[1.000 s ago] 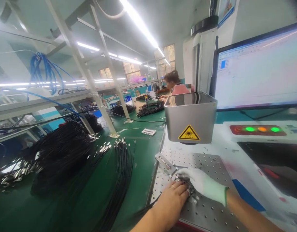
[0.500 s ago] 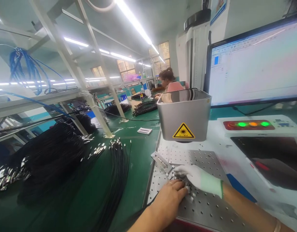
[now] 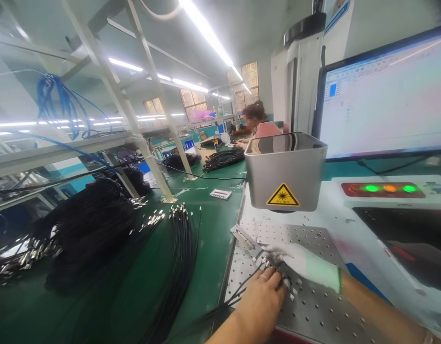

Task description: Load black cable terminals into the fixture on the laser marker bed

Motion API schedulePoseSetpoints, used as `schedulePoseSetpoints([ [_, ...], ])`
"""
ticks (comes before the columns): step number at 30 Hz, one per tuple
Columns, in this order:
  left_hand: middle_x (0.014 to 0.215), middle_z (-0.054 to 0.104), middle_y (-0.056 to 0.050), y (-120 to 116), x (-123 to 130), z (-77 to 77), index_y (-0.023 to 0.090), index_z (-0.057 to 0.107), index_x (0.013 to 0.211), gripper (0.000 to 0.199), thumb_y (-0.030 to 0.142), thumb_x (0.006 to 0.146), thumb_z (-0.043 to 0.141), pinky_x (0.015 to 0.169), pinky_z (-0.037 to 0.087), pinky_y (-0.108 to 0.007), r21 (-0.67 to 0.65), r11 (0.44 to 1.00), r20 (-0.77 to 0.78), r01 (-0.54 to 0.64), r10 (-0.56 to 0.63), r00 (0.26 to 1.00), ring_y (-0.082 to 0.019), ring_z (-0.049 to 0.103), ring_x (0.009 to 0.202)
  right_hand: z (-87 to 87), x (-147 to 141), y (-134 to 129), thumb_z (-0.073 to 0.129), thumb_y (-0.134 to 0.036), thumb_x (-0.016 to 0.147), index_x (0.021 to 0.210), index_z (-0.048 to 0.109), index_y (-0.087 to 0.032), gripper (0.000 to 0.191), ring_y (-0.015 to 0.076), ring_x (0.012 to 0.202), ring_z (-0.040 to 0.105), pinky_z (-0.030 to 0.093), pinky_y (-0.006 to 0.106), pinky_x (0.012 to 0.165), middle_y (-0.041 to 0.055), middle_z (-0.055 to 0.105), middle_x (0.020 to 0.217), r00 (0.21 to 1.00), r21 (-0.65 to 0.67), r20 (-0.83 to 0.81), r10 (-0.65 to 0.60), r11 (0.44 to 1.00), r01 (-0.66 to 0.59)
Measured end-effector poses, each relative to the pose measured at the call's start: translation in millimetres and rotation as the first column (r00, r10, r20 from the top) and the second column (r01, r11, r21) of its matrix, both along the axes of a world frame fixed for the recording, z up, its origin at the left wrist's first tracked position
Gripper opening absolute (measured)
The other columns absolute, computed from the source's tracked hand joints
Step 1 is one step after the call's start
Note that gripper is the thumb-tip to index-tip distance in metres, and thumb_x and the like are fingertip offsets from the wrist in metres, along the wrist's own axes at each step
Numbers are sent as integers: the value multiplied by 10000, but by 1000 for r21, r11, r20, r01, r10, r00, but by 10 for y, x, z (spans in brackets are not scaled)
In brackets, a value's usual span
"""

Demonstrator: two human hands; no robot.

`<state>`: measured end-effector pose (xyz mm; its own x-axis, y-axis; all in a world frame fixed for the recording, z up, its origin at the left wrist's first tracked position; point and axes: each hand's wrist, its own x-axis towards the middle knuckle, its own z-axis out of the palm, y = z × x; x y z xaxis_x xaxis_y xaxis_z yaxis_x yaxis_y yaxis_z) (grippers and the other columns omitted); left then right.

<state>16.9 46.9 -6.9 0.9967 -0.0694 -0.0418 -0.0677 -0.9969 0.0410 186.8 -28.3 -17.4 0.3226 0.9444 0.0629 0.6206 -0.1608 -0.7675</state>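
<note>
Black cables (image 3: 238, 292) with metal plug ends run from the left under my bare left hand (image 3: 261, 298), whose fingers are bent over them on the perforated metal plate (image 3: 314, 301). My right hand (image 3: 290, 258), in a white glove with a pale green cuff, curls its fingers round the metal cable ends (image 3: 265, 262) just beyond the left fingertips. Exactly what lies inside the glove's grip is partly hidden. A small slotted metal fixture (image 3: 245, 237) sits beside the gloved fingertips. Some loose plug ends show by my left hand.
Above the plate hangs a grey laser head (image 3: 285, 177) with a yellow warning label. Cable bundles (image 3: 181, 258) and a dark cable heap (image 3: 87, 229) lie on the green table (image 3: 209, 239). A monitor (image 3: 389, 95) and lit button panel (image 3: 383, 189) stand right. A co-worker (image 3: 256, 119) sits beyond.
The whole view has shifted slightly right. Both hands stay together by the fixture; more of the black cables and their metal ends now shows between and beside them.
</note>
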Motion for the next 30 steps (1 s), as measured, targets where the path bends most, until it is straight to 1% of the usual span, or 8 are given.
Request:
schedulePoseSetpoints([
  [6, 1377, 501, -135, -36, -7, 74, 116, 480, 1284, 387, 279, 958, 349, 1100, 369, -417, -50, 998, -55, -27, 25, 998, -293, 438, 1294, 126, -112, 142, 353, -331, 926, 1111, 618, -164, 364, 281, 1026, 611, 467, 411, 878, 124, 661, 1112, 919, -135, 298, -259, 941, 310],
  [10, 1334, 530, -143, -22, -36, 47, 118, 476, 1280, 376, 269, 953, 369, 1137, 310, -412, -163, 986, 3, -19, 20, 1000, -272, 433, 1296, 89, -295, 290, 439, -360, 925, 1058, 621, -152, 307, 283, 1012, 609, 449, 385, 859, 148, 651, 1091, 850, -224, 487, -204, 911, 347],
  [13, 1251, 582, -112, 21, -83, 47, 146, 520, 1209, 310, 188, 929, 394, 1087, 363, -328, -288, 958, 54, 2, 14, 998, -216, 501, 1212, 44, -326, 372, 462, -381, 929, 1078, 615, -149, 315, 278, 979, 624, 456, 371, 826, 158, 650, 1067, 808, -273, 574, -130, 900, 339],
  [15, 1163, 616, -87, 74, -116, 89, 162, 554, 1131, 296, 106, 884, 402, 980, 436, -269, -341, 933, 47, -120, 144, 988, -183, 557, 1098, 18, -318, 405, 476, -349, 923, 1078, 614, -154, 284, 263, 913, 645, 470, 354, 778, 146, 666, 998, 794, -303, 601, -87, 895, 327],
  [18, 1074, 636, -91, 190, -141, 192, 159, 584, 1015, 285, 64, 859, 365, 886, 472, -296, -270, 838, 26, -474, 498, 867, -199, 586, 999, -11, -324, 424, 466, -309, 926, 1083, 602, -155, 259, 245, 868, 656, 482, 333, 741, 140, 671, 940, 775, -310, 629, -61, 894, 323],
  [21, 1059, 655, -115, 295, -116, 277, 149, 605, 956, 224, 167, 901, 389, 880, 475, -353, -159, 752, -60, -640, 640, 766, -243, 605, 1008, -23, -354, 423, 436, -304, 944, 1109, 582, -146, 270, 237, 885, 657, 489, 327, 755, 150, 666, 950, 753, -288, 655, -65, 900, 328],
  [26, 1058, 686, -144, 293, 11, 301, 132, 564, 1112, 297, 283, 929, 385, 820, 507, -377, -81, 750, -239, -657, 625, 743, -275, 648, 1001, -30, -358, 427, 409, -275, 954, 1095, 601, -142, 273, 256, 869, 667, 503, 347, 733, 154, 669, 927, 742, -289, 667, -58, 898, 331],
  [30, 998, 687, -191, 287, 75, 265, 91, 565, 1089, 313, 229, 915, 344, 761, 518, -403, -15, 836, -300, -548, 519, 800, -315, 664, 947, -42, -316, 426, 377, -273, 961, 1071, 631, -148, 304, 276, 869, 668, 503, 365, 724, 165, 671, 972, 755, -304, 655, -36, 902, 307],
])
